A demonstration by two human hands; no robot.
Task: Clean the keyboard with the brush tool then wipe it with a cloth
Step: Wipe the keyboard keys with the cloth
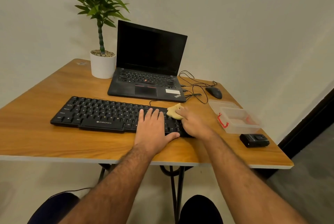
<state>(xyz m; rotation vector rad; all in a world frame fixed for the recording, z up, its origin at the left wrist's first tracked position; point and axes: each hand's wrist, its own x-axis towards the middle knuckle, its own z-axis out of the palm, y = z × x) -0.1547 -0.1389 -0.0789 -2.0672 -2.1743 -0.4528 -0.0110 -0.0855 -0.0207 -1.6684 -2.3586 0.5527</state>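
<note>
Wipe step | keyboard (101,113) near the surface's front edge | my left hand (153,128) lies spread flat on its keys, steadying | right hand (193,122) presses the cloth (173,112) onto its right end | risk: a hard stroke shoves the keyboard toward the tub (238,120).

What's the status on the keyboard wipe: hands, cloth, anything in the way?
Left hand flat on keyboard, steadying it. Right hand pressing yellow cloth on the keyboard's right end. Keyboard's left side uncovered; clear plastic box sits apart to the right.
</note>
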